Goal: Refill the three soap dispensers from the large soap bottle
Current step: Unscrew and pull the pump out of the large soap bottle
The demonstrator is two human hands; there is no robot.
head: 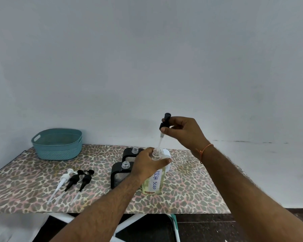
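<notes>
My left hand (148, 163) grips the shoulder of a clear dispenser (153, 182) labelled "DISH SOAP", which stands on the table with pale yellow liquid inside. My right hand (182, 131) holds a black pump head (165, 121) above it, and the pump's clear tube (159, 142) reaches down into the open neck. Two black-framed dispensers (118, 175) (129, 153) with open clear necks stand just left of it. A white object (166, 155), partly hidden behind the held dispenser, may be the large soap bottle.
Three loose pump heads lie at the left front: one white (63, 180), two black (73, 179) (85, 179). A teal basket (57, 144) sits at the back left corner. The table has a leopard-print cover (191, 186), with a white wall behind.
</notes>
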